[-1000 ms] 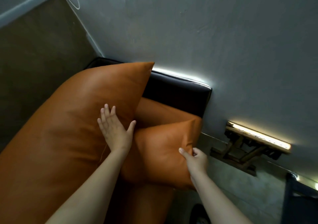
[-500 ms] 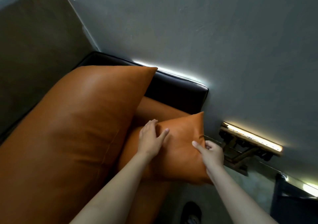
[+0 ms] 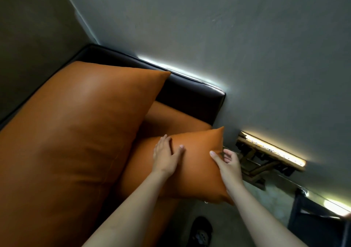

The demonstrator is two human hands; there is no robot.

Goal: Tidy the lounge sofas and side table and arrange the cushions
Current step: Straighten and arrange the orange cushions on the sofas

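A small orange leather cushion [image 3: 197, 172] stands at the right end of the sofa. My left hand [image 3: 167, 156] lies flat on its face, fingers straight, pressing it. My right hand [image 3: 228, 164] holds the cushion's right edge, thumb on the front and fingers behind. A large orange back cushion [image 3: 79, 133] leans against the sofa's dark frame [image 3: 191, 93] to the left. The orange seat [image 3: 176, 119] shows behind the small cushion.
A grey wall rises behind the sofa. To the right, a wooden side table [image 3: 266, 155] stands against the wall with a light strip along its top. A dark piece of furniture [image 3: 319, 220] sits at the lower right. My dark shoe [image 3: 201, 231] is on the floor.
My left hand left the large cushion and moved right onto the small cushion's face. The small cushion has shifted a little to the right, with my right hand still on its edge.
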